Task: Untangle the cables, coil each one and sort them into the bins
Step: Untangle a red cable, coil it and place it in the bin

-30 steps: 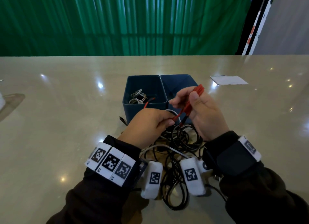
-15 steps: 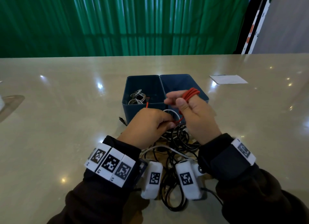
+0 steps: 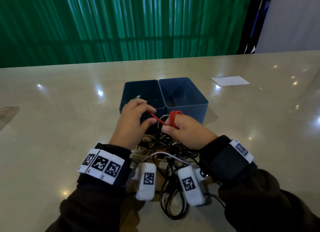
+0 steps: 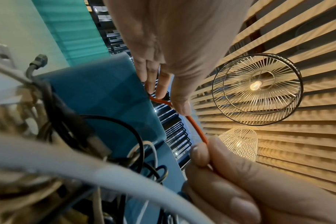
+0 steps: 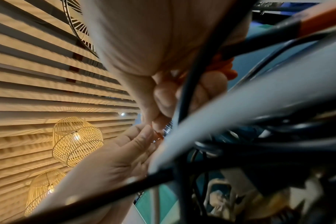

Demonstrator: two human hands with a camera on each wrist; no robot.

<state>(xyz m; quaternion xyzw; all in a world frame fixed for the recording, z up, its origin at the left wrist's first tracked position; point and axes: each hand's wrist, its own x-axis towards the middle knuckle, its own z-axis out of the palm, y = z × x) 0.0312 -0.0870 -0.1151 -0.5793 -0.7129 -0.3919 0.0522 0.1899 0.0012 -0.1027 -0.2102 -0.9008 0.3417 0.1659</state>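
Note:
A red cable (image 3: 173,119) is wound in several turns round the fingers of my right hand (image 3: 183,133), which grips the coil in front of the bins. Its free end (image 3: 155,118) runs left to my left hand (image 3: 136,120), pinched between thumb and fingers; the left wrist view shows that red strand (image 4: 195,127) taut between both hands. Two blue bins stand side by side: the left bin (image 3: 131,87) holds a white cable (image 3: 137,97), mostly hidden by my left hand, and the right bin (image 3: 199,100) shows nothing inside. A tangle of black and white cables (image 3: 166,150) lies under my wrists.
A white sheet of paper (image 3: 229,80) lies on the beige table (image 3: 60,127) at the back right. A green curtain hangs behind the table. Black cable loops (image 3: 173,204) reach toward the near edge between my forearms.
My right hand came down from above the bins to just in front of them with the red coil on its fingers. The left hand rose toward the left bin, drawing the red end out.

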